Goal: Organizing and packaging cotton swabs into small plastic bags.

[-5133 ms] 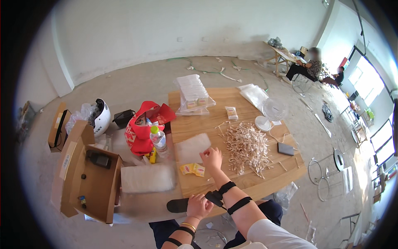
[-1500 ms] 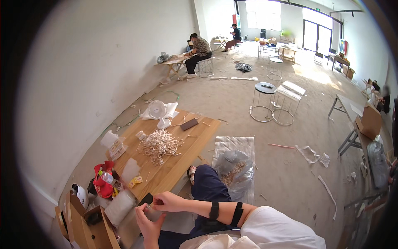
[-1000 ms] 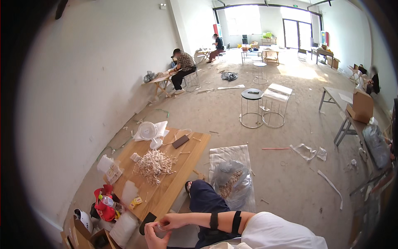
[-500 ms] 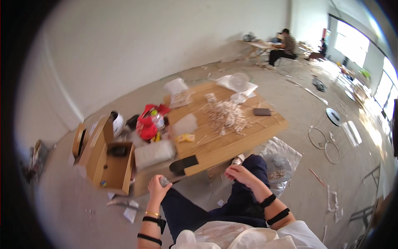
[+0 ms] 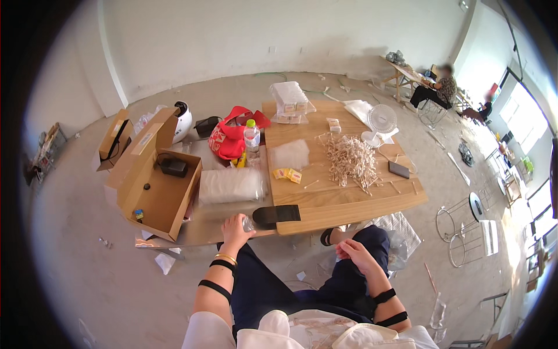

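Note:
My left hand (image 5: 235,232) is closed on a small clear plastic piece (image 5: 248,224), its exact kind unclear, at the table's near edge. Just right of it lies a black flat strap-like piece (image 5: 273,216). Over my right thigh is my right hand (image 5: 356,255), its fingers curled together and nothing visible in them. On the wooden tabletop (image 5: 343,209) a big loose pile of cotton swabs (image 5: 351,160) spreads out. Small yellow-and-white packs (image 5: 288,174) and a clear plastic sheet (image 5: 290,154) are left of the pile.
An open cardboard box (image 5: 160,200) stands at left, beside a wrapped white bundle (image 5: 231,186). Behind are a red bag (image 5: 228,139), a bottle (image 5: 251,136) and a white helmet (image 5: 182,122). A small fan (image 5: 382,119) and a dark flat device (image 5: 399,169) sit right. Two people sit far off.
My view has shifted, with the table now sharper. My left hand has come to the table's edge, still holding the clear piece. My right hand stays over the thigh.

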Demonstrator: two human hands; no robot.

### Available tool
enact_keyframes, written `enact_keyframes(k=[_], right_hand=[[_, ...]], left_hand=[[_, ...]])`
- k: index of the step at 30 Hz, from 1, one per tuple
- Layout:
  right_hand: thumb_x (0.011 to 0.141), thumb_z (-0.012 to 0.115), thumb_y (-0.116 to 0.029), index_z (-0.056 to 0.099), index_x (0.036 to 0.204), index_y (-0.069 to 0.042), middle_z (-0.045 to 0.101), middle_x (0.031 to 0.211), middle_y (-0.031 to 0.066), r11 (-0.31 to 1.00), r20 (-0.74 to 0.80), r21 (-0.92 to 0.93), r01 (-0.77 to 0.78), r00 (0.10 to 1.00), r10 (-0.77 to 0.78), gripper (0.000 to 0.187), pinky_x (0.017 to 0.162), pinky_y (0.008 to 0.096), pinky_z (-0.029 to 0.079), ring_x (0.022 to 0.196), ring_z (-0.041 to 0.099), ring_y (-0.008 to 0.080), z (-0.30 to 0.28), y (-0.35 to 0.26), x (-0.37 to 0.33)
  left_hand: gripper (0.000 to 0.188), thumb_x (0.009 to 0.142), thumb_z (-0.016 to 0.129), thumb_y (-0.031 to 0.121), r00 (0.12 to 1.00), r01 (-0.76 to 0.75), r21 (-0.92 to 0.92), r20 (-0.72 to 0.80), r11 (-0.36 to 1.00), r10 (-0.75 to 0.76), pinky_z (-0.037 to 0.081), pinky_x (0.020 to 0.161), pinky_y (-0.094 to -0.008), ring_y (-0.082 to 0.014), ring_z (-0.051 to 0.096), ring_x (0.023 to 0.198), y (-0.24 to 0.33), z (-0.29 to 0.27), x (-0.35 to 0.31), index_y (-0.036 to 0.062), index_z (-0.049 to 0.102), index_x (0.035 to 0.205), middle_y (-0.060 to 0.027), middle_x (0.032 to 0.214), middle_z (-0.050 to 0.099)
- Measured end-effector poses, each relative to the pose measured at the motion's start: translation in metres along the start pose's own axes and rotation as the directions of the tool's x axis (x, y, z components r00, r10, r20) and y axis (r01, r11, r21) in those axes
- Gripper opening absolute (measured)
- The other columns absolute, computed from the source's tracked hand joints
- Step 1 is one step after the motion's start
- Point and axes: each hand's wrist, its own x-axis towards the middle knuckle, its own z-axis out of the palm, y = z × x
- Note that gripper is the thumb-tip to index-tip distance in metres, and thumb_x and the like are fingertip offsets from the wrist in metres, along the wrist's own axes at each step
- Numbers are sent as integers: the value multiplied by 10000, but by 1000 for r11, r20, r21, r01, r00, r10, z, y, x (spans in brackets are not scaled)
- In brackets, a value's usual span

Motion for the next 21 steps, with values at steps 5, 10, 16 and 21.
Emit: enact_keyframes(k=[5,10,16,21], right_hand=[[1070,530,-290,678,1027,-47,672,915,29,999,2,-9,-38,999,38,288,805,268,525,839,637,122,8,-1,10],[1069,533,-295,675,1053,-34,676,936,30,998,30,-28,-56,998,57,297,809,274,523,856,636,117,22,4,21],[1067,535,-284,670,1060,-31,681,948,32,998,77,10,-70,995,69,287,810,271,522,866,636,113,34,11,25],[1062,544,-273,671,1062,-24,681,947,33,997,59,9,-73,996,72,280,805,267,521,863,635,114,37,12,25]], left_hand=[[668,683,883,348,999,-44,-18,6,999,45,392,1049,-484,-322,526,1234,-8,6,21,154,583,1247,-86,1237,613],[680,690,882,345,965,-263,-84,-21,961,262,393,1059,-468,-301,551,1214,-4,-3,33,156,580,1269,-77,1238,612],[714,675,891,344,930,-363,-22,56,932,364,400,1037,-450,-285,557,1213,13,-13,43,155,575,1286,-64,1236,612],[724,667,892,337,910,-407,9,89,913,405,405,1030,-445,-294,560,1205,28,-6,46,139,574,1287,-80,1239,610]])
